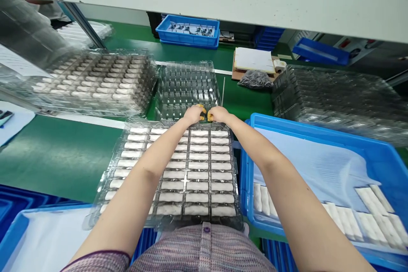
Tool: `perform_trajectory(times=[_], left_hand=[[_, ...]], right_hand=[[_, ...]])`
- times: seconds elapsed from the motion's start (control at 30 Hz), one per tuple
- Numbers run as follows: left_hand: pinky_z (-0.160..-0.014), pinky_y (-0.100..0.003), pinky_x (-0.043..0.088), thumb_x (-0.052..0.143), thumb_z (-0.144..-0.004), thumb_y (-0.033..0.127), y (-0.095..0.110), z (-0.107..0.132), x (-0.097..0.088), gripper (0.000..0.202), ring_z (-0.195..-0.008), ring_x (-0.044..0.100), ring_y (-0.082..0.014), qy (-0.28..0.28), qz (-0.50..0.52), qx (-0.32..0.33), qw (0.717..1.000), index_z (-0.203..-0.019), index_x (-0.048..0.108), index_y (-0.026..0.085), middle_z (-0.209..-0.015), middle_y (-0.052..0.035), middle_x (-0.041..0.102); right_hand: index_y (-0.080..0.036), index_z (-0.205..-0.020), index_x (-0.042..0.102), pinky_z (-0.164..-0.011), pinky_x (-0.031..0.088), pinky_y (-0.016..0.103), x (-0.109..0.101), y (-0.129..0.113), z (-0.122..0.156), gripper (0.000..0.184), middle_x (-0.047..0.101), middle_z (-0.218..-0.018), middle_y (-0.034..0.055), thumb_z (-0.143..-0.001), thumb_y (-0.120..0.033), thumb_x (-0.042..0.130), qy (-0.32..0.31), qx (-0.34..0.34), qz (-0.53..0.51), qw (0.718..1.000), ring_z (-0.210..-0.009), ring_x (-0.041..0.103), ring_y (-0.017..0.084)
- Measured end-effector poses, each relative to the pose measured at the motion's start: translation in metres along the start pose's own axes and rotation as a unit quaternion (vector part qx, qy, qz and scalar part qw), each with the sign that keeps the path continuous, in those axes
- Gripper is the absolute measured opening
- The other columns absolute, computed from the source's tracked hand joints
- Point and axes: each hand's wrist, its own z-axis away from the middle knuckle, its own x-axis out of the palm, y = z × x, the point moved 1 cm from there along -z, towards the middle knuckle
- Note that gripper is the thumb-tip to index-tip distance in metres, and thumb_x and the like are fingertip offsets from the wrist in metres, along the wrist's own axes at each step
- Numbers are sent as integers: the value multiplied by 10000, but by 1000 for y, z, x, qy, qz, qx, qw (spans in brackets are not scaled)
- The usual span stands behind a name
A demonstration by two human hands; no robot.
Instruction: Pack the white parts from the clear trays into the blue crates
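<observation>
Forearms (255, 153), left hand (193, 114) and right hand (218, 114) pinched on clear plastic tray rim (153, 122)

A green-topped workbench (60, 157) runs across the view, with 1 empty clear blister tray (188, 89) lying near its middle. Toward the camera from that tray, and touching its near edge, lies a clear tray of white oblong pieces (204, 165). Just left of the empty tray sits a stacked clear tray of pale pieces (92, 83). Beyond it stands a blue plastic bin of dark metal parts (188, 19). Beyond it and to the right, a cardboard sheet (237, 72) carrying white paper lies beside a black bag (255, 79); further right rests a stack of clear trays (338, 102).
</observation>
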Motion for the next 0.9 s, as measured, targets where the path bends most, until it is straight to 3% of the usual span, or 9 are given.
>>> perform_trajectory(times=[0.2, 0.37, 0.47, 0.57, 0.63, 0.7, 0.77, 0.83, 0.9], left_hand=[[-1079, -447, 504, 692, -916, 235, 5, 2, -3, 389, -1263, 612, -327, -5, -13, -10, 1000, -1294, 700, 144, -1366, -175, 650], [-1048, -466, 520, 723, -916, 260, 10, 7, -6, 295, -1190, 661, -287, 12, -16, -17, 1000, -1192, 711, 157, -1269, -145, 699], [-1136, -464, 457, 736, -873, 229, 16, 16, -11, 416, -1320, 608, -334, 71, -10, -17, 997, -1284, 695, 178, -1381, -189, 662], [-1295, -580, 190, 613, -961, 270, 21, 31, -22, 548, -1561, 350, -348, 168, -9, -21, 985, -1499, 528, 208, -1640, -188, 442], [-1305, -603, 118, 562, -988, 280, 22, 45, -30, 528, -1589, 288, -339, 254, 37, -20, 966, -1507, 494, 208, -1660, -187, 402], [-1289, -573, 200, 596, -971, 302, 21, 65, -39, 434, -1532, 373, -334, 351, 165, -33, 921, -1389, 551, 197, -1558, -198, 496], [-1270, -519, 276, 702, -907, 346, 17, 90, -45, 387, -1473, 427, -322, 431, 341, -68, 833, -1244, 573, 208, -1454, -185, 546], [-1261, -478, 311, 793, -833, 412, 11, 118, -45, 476, -1451, 442, -300, 472, 470, -103, 739, -1195, 536, 238, -1439, -158, 527], [-1201, -480, 408, 758, -844, 541, 5, 143, -42, 511, -1369, 534, -278, 470, 540, -127, 687, -1181, 496, 260, -1384, -141, 549]], right_hand=[[-148, -1132, 780, -778, 455, 296, -1, -8, 1, 279, 746, -1220, 171, -963, -247, 580, 23, -45, 54, 997, -1071, 690, 277], [-139, -1036, 793, -797, 466, 312, -8, -16, 4, 216, 765, -1121, 155, -924, -245, 642, 29, -81, 84, 993, -995, 698, 267], [-124, -1082, 775, -811, 475, 310, -14, -20, 11, 252, 751, -1151, 153, -964, -242, 586, 62, -80, 91, 991, -1007, 688, 255], [-76, -1153, 726, -879, 469, 326, -33, -24, 18, 313, 707, -1223, 198, -1019, -226, 485, 125, -64, 93, 986, -1119, 654, 279], [-60, -1195, 685, -897, 461, 338, -56, -26, 22, 347, 677, -1257, 221, -1049, -235, 424, 168, -54, 92, 980, -1156, 637, 295], [-80, -1213, 660, -850, 461, 330, -82, -29, 28, 357, 670, -1257, 212, -1066, -266, 392, 199, -52, 88, 975, -1119, 648, 291], [-116, -1206, 655, -763, 453, 312, -106, -36, 38, 346, 680, -1232, 186, -1071, -293, 391, 215, -58, 86, 971, -1032, 670, 273], [-135, -1180, 661, -689, 437, 305, -122, -49, 53, 334, 691, -1199, 172, -1069, -310, 399, 223, -69, 85, 969, -946, 685, 262], [-134, -1170, 666, -662, 440, 308, -126, -71, 73, 337, 698, -1173, 173, -1070, -323, 405, 226, -83, 82, 967, -896, 698, 261]])
